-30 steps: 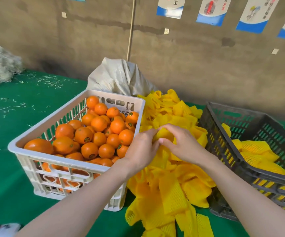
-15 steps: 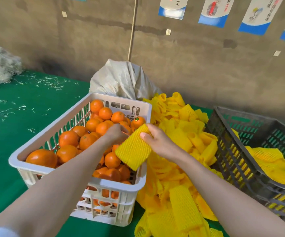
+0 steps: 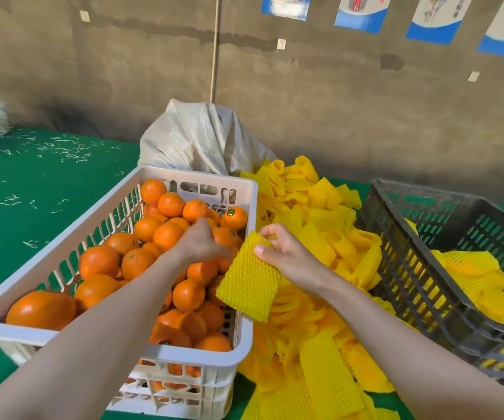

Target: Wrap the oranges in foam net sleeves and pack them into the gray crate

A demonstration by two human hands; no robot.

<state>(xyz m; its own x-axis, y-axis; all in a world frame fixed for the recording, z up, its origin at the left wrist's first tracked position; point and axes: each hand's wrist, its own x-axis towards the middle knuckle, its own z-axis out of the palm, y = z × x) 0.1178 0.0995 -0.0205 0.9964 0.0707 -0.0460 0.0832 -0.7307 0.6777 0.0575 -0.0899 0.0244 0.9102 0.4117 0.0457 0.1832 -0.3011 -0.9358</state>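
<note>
Sleeve [image 3: 249, 283], yellow ribbed foam net, hangs pinched by right hand [image 3: 287, 256]; left hand [image 3: 199, 242] blurred over oranges [image 3: 99, 262], grip unclear.

Person, partial: two forearms and two hands in view.
Left hand [image 3: 198, 244]: bare; outline softened by motion blur, fingers indistinct.
Right hand [image 3: 288, 255]: bare, sharply seen; thumbnail trimmed short and plain; knuckle creases visible.
Left forearm [image 3: 108, 324] and right forearm [image 3: 381, 334]: both bare along their whole visible length, slender, smooth.
Wrists: bare.
Clothing: lies outside the frame, so cannot be told.
</note>
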